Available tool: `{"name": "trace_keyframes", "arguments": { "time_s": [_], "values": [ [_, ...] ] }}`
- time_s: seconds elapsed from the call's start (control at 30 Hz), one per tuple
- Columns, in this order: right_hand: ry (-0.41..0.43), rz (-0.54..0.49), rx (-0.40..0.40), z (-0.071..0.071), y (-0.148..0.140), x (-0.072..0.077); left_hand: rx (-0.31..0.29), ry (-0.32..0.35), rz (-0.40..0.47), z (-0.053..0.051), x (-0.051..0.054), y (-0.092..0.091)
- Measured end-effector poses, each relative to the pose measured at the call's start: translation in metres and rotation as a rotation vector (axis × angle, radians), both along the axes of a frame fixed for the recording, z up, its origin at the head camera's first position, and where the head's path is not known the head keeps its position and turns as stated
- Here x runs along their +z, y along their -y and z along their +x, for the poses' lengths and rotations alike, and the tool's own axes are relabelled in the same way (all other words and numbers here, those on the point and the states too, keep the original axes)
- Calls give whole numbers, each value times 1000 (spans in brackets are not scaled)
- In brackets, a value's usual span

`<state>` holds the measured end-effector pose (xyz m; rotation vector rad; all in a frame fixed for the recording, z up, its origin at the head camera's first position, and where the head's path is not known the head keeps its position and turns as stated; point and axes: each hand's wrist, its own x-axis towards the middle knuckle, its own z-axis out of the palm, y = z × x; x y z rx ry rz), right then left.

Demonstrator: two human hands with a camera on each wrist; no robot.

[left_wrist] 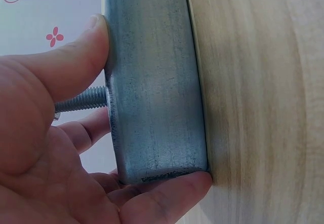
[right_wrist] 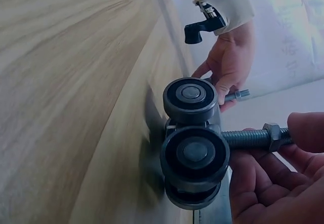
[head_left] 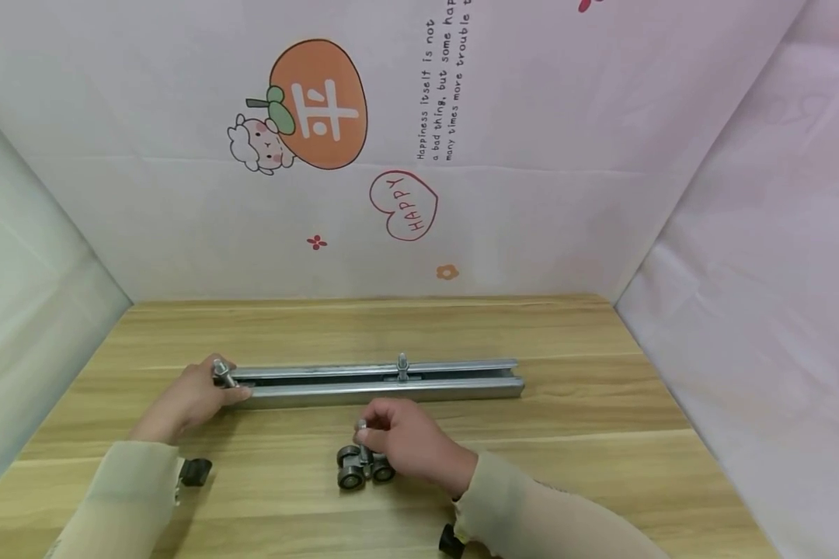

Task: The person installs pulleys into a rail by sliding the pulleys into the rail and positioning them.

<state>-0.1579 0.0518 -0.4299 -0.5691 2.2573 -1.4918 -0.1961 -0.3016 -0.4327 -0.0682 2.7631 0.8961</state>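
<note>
A metal channel rail (head_left: 363, 394) lies across the table, slot upward. My left hand (head_left: 199, 394) grips its left end; in the left wrist view the thumb (left_wrist: 83, 57) rests along the upper edge and other fingers curl at the end. A threaded bolt (left_wrist: 83, 101) sticks up from the slot there, between thumb and fingers. Another bolt (head_left: 402, 366) stands upright in the slot, right of the middle. My right hand (head_left: 414, 442) pinches the upper end of the bolt on a roller trolley (right_wrist: 195, 150), in front of the rail. The trolley's wheels point down; whether they touch the table cannot be told.
The wood-grain table (head_left: 566, 458) extends around the rail. A printed white cloth (head_left: 531, 194) closes off the back, and plain white cloth hangs at both sides. Black wrist-worn devices (head_left: 196, 471) sit at both sleeve cuffs.
</note>
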Motion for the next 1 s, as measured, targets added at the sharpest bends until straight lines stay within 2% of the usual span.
{"name": "trace_keyframes", "arguments": {
  "time_s": [0.2,0.47,0.63,0.77,1.0],
  "values": [
    [-20,19,38,4,-6,2,-3,-13,-21,0,-1,1],
    [-63,-46,129,5,-16,-1,-11,-12,-17,0,-2,1],
    [-122,11,163,2,-16,-4,-14,-4,-17,0,-2,1],
    [-181,68,168,1,-15,-6,-14,-5,-15,0,-1,1],
    [-179,96,133,2,-15,-5,-2,12,5,1,1,0]
  ]
}}
